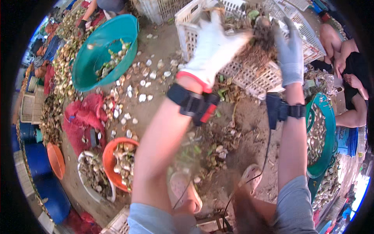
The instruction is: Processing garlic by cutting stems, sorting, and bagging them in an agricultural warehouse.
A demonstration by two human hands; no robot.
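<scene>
My left hand (219, 45), in a white glove with a red cuff, is raised over the near side of a white perforated crate (186, 37); motion smears its fingers. My right hand (289, 52), in a grey glove, has its fingers stretched out beside a brown clump of roots and dry stalks (260, 41) in or over the crate. Whether either hand touches the clump is unclear. Blurred green and brown scraps show over the dirt between my forearms.
Teal tub (86, 71) with bulbs, upper left; red mesh sack (80, 124); orange basin (111, 154) and white bucket (83, 187) at lower left; blue barrels (50, 199); second teal tub (329, 117) at right. Co-workers (344, 78) sit at right and upper left. Peelings litter the floor.
</scene>
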